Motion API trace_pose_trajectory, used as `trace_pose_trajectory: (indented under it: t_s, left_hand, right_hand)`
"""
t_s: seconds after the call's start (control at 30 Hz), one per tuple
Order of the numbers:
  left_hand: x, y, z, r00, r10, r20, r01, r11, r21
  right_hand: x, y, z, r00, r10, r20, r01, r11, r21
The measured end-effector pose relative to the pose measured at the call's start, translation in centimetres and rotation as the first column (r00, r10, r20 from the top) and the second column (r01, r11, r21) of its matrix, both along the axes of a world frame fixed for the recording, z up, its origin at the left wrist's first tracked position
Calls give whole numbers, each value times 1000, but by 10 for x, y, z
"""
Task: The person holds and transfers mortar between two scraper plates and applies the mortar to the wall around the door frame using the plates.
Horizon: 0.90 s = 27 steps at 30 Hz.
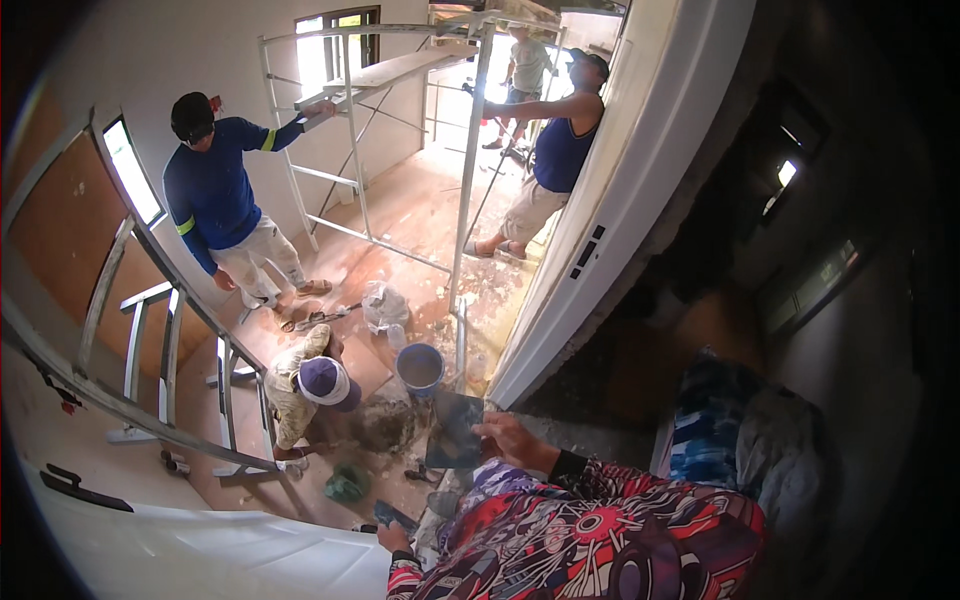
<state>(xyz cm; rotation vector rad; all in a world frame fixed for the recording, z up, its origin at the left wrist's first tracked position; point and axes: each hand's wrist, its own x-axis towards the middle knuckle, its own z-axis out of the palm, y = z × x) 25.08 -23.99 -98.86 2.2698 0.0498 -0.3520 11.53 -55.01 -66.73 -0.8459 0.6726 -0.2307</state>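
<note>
My right hand grips the right edge of a dark, flat rectangular plate, fingers closed on it. Lower down, my left hand is closed round a small dark, flat-bladed tool whose exact kind I cannot make out. Beyond the plate stands a blue-grey bucket. A crumpled green bag lies on the floor ahead of my left hand. Close by, a crouching person in a purple and white cap reaches a hand toward the floor.
Metal scaffold frames stand ahead, with a plank across them. One person in blue holds the scaffold; another leans by the wall. A white sack sits mid-floor. A white door and door frame flank me.
</note>
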Motion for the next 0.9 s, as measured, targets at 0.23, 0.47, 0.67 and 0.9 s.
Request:
trace_pose_trajectory:
  t_s: [0.23,0.47,0.67,0.9]
  left_hand:
    - [1,2,-3,996,-89,25,87,994,69]
    - [-1,0,5,997,-70,-26,71,995,65]
    - [-1,2,6,995,-103,16,101,992,69]
    - [-4,-1,11,998,-58,41,58,998,5]
  right_hand:
    - [-4,-1,-1,1000,6,-28,-6,1000,-18]
    - [-4,6,11,999,-1,-41,2,999,33]
    - [-9,3,-4,999,-13,-47,13,1000,4]
    - [-11,3,-10,1000,9,-9,-9,1000,6]
